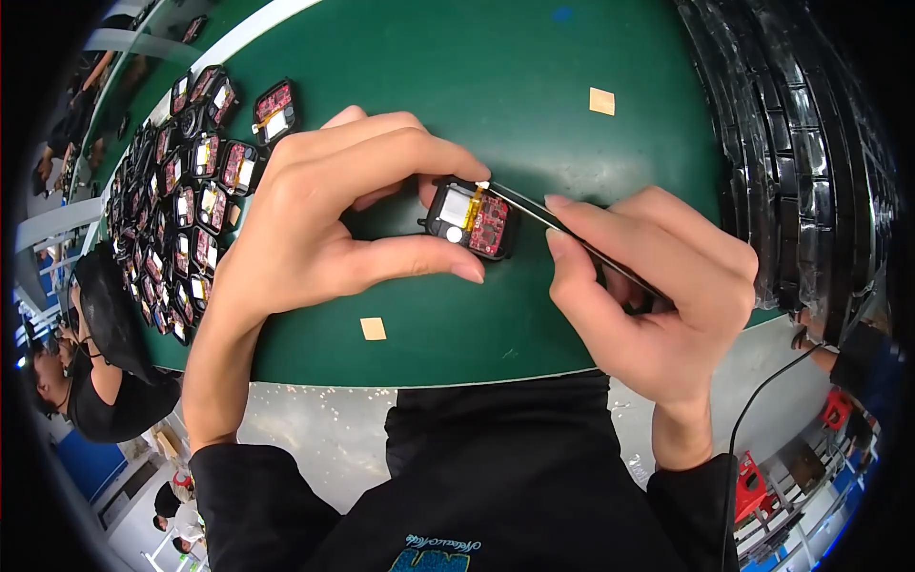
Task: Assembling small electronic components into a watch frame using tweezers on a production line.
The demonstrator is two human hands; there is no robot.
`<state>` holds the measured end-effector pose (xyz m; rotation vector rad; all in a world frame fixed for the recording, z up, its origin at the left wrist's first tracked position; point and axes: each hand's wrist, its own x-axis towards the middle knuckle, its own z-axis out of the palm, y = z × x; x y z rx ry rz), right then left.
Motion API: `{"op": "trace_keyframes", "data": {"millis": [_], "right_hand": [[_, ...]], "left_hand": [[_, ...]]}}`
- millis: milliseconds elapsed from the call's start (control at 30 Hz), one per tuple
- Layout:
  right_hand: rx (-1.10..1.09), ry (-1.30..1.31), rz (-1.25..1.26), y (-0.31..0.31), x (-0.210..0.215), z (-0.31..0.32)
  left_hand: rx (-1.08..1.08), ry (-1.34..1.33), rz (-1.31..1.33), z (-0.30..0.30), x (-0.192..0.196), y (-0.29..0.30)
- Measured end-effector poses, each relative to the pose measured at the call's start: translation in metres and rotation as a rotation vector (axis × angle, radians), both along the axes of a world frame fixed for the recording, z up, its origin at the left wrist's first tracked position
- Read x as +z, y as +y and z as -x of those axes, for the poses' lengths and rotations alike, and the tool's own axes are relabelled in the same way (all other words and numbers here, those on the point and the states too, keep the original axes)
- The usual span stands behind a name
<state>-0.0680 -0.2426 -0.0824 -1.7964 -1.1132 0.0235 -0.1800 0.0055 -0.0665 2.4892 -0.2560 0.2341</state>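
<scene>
My left hand (310, 214) grips a small black device housing (508, 238) between thumb and fingers. Inside the housing lie a red circuit board (491, 224), a silver-white rectangular part (456, 208) and a yellow flex cable (474, 212). A round white part sits near its lower left corner. My right hand (667, 296) is closed on a pair of metal tweezers (534, 214). Their tips meet a tiny white piece (483, 185) at the housing's upper edge, beside my left index fingertip; whether they pinch it I cannot tell.
Many similar open housings (205, 157) crowd the left of the green table (457, 334), one (275, 110) slightly apart. Stacked black trays (791, 143) in clear wrap line the right side. Two small beige squares (601, 101) lie on the table. Another person (105, 381) is at left.
</scene>
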Motion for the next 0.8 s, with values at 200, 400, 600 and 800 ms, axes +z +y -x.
{"op": "trace_keyframes", "data": {"millis": [200, 400, 600, 800], "right_hand": [[0.009, -0.073, -0.014, 0.004, -0.004, 0.003], [0.035, -0.069, -0.034, 0.006, -0.006, 0.001], [0.098, 0.124, -0.007, 0.002, -0.001, -0.005], [0.12, 0.186, 0.034, -0.001, 0.002, -0.006]], "left_hand": [[0.016, 0.006, 0.022, 0.0, -0.001, 0.001], [-0.009, 0.032, 0.058, -0.001, -0.003, 0.006], [-0.107, 0.106, 0.133, -0.003, 0.0, 0.015], [-0.107, 0.149, 0.125, -0.003, 0.002, 0.014]]}}
